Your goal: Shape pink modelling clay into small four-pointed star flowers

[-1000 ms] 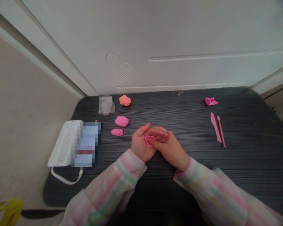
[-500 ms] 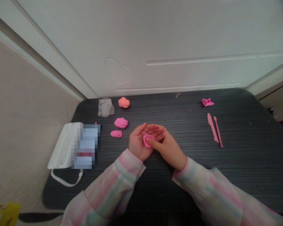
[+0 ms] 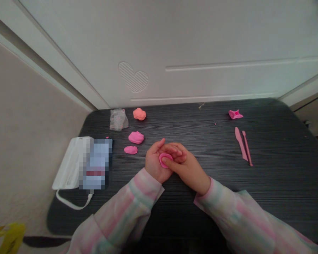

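My left hand (image 3: 154, 163) is turned palm up, its fingers lightly curled, and holds a small flattened disc of pink modelling clay (image 3: 162, 155) in the palm. The thumb of my right hand (image 3: 192, 170) presses into the middle of the disc, leaving a raised rim around it. The other right fingers wrap behind the left hand and are mostly hidden. Left of the hands lie a larger pink clay lump (image 3: 136, 137) and a smaller pink clay lump (image 3: 130, 150).
An orange clay lump (image 3: 139, 114) and a crumpled clear plastic bag (image 3: 118, 119) lie at the back left. A white power bank (image 3: 71, 164) is cabled to a phone (image 3: 98, 162). Rightward are a folded pink clay piece (image 3: 235, 114), a pink plastic knife (image 3: 240, 143) and a thin pink stick tool (image 3: 247, 148).
The clay disc has shifted and turned slightly in my left palm, and its outline looks rounder. My right thumb stays on it. The whole view has moved a little.
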Available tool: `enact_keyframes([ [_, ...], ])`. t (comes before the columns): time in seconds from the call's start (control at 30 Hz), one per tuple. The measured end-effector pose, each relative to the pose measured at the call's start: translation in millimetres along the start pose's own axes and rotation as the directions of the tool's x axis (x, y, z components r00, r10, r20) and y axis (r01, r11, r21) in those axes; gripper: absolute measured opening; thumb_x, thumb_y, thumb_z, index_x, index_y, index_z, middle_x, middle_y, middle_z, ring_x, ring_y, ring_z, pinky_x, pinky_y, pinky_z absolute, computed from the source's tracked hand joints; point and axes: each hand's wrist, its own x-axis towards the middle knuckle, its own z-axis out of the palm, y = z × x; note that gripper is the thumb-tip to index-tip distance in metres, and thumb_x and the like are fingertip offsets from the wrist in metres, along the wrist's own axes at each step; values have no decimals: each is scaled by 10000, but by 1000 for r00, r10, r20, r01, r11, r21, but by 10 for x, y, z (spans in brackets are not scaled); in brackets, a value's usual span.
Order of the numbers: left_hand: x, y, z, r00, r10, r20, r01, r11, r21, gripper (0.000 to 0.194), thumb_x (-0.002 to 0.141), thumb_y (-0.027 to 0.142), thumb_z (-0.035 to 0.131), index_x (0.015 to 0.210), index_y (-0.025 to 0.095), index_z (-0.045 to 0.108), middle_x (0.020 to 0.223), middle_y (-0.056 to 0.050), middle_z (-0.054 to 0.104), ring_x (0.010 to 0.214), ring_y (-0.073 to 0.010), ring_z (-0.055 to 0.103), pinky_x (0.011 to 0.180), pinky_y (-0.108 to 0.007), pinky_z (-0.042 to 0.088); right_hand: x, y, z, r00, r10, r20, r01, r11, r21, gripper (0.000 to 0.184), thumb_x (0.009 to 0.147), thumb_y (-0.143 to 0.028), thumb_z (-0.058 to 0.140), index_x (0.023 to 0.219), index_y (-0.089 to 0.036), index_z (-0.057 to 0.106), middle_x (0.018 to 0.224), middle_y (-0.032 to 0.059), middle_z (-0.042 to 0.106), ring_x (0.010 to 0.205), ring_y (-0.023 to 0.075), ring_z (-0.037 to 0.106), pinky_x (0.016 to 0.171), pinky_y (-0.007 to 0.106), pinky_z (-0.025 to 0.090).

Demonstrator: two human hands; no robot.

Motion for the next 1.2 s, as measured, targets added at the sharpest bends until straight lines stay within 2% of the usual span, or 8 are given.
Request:
enact_keyframes([
  [0.3, -13, -23, -9, 993, 43, 111, -48, 998, 40, 543, 811, 252, 277, 451, 74, 642, 477, -83, 582, 584, -194, 618, 663, -328, 500, -10, -13, -4, 1000, -6, 12, 6, 999, -33, 215, 688, -278, 584, 871, -203, 501, 861, 4, 581, 816, 142, 550, 752, 304, 431],
  [0.53, -14, -34, -28, 987, 31, 161, -43, 996, 74, 518, 799, 257, 298, 470, 77, 655, 487, -88, 594, 611, -209, 623, 641, -333, 502, -11, -50, 12, 1000, 6, 9, -6, 1000, -16, 183, 685, -256, 579, 840, -202, 498, 807, -7, 571, 777, 139, 548, 738, 305, 429],
  [0.73, 4, -30, -18, 991, 59, 118, -67, 996, 64, 509, 798, 252, 314, 432, 85, 624, 453, -68, 564, 556, -176, 607, 622, -314, 506, -13, -38, 8, 1000, 13, -15, -14, 998, -57, 191, 688, -272, 583, 843, -202, 496, 821, -6, 575, 785, 139, 547, 746, 305, 426],
  [0.97, 5, 27, -11, 998, 59, -14, -58, 995, 82, 437, 793, 252, 356, 470, 94, 604, 488, -58, 571, 511, -141, 578, 600, -305, 512, -16, -41, 0, 1000, -14, -19, 13, 998, -55, 286, 679, -271, 591, 931, -200, 477, 924, 14, 572, 860, 145, 545, 780, 302, 425],
  [1.07, -1, 22, -18, 998, 68, -6, -67, 993, 95, 338, 756, 206, 380, 544, 88, 616, 534, -75, 597, 554, -163, 598, 586, -305, 508, -8, -37, -4, 1000, -15, -16, 14, 999, -29, 294, 673, -225, 588, 943, -207, 471, 929, 10, 574, 865, 140, 551, 785, 297, 430],
  [1.13, -2, 18, -30, 997, 68, 26, -71, 989, 131, 227, 681, 128, 414, 604, 88, 624, 571, -76, 614, 551, -164, 601, 556, -282, 496, -3, -29, -10, 1000, -9, -18, 9, 999, -32, 283, 670, -217, 588, 929, -212, 474, 893, 0, 578, 837, 138, 559, 770, 298, 439],
  [1.2, -1, 17, -44, 995, 80, 54, -88, 982, 167, 217, 589, 53, 419, 642, 95, 626, 588, -66, 621, 522, -148, 588, 516, -248, 475, -1, -22, -15, 1000, 4, -24, -5, 999, -49, 292, 664, -230, 598, 928, -214, 476, 865, -4, 578, 812, 143, 563, 756, 307, 448],
])
